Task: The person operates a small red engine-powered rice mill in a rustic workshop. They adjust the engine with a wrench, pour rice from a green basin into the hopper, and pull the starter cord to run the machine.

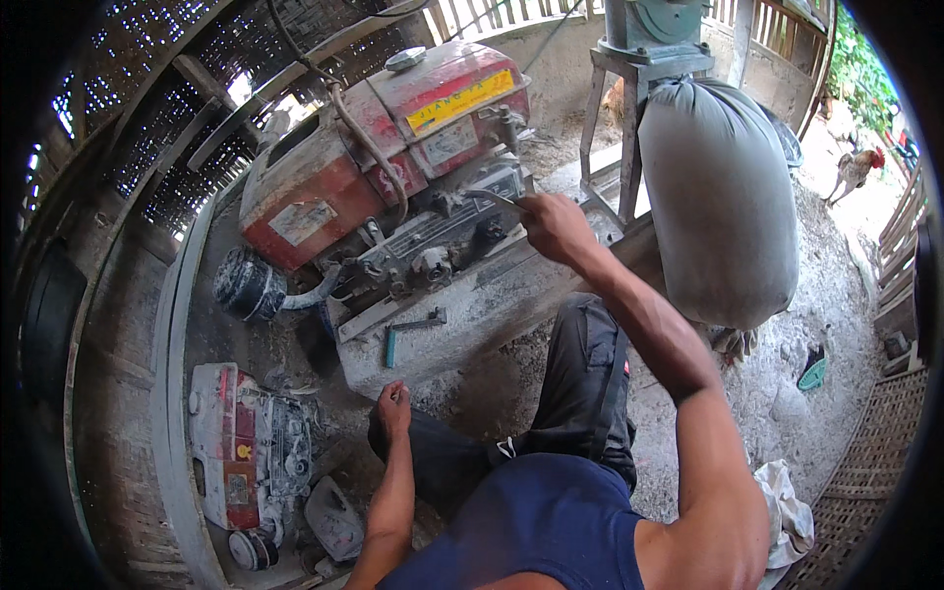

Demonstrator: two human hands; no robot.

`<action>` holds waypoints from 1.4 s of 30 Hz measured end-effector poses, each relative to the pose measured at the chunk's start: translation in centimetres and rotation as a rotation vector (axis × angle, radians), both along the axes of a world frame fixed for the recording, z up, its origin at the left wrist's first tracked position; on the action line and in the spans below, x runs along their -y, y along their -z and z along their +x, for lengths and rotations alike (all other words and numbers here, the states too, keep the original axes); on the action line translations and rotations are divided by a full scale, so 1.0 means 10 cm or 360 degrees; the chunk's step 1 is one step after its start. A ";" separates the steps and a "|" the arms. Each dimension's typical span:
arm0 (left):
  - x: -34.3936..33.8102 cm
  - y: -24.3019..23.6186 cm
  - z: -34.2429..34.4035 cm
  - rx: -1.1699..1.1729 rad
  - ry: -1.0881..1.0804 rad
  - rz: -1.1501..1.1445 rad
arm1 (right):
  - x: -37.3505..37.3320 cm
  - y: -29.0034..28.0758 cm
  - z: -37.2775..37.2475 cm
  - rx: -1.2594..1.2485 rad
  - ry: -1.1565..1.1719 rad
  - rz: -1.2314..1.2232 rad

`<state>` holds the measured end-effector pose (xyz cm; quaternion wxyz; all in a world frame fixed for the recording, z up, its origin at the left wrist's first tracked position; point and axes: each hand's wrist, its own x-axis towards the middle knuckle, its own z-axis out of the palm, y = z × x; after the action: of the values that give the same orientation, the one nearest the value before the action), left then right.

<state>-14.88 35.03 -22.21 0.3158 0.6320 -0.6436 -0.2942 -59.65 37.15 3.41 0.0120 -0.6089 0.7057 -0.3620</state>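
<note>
My right hand (559,228) is closed around the end of a thin metal tool (505,202), perhaps a wrench. The tool's far end reaches the side of a dusty red diesel engine (324,211); its exact contact there is too small to tell. My left hand (395,408) hangs near my left knee with its fingers curled together; whatever is in them, if anything, is hidden. Just beyond it, a crank handle (421,323) with a teal grip lies on the concrete base (462,339) below the engine.
A full pale sack (723,206) hangs under a green machine (657,22) on a metal stand (629,138). A second small engine (236,447) and a dusty jug (334,518) sit at lower left. A rooster (854,174) stands at far right; a white cloth (784,516) lies at lower right.
</note>
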 end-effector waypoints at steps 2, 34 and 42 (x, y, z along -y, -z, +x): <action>-0.02 -0.04 -0.06 0.0029 0.0041 0.0030 | 0.12 -0.17 -0.01 -0.0293 -0.0081 -0.0001; -0.33 -0.22 -0.39 0.0587 0.0136 0.0040 | 0.90 -0.11 0.26 -0.1176 -0.0281 -0.0246; -0.39 -0.18 -0.32 0.0572 0.0129 -0.0101 | 0.85 -0.14 0.27 -0.1260 -0.0290 -0.0283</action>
<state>-18.11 38.92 -20.46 0.2036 0.6376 -0.7236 -0.1686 -56.96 28.69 4.84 -0.2809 -0.7597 0.5651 -0.1569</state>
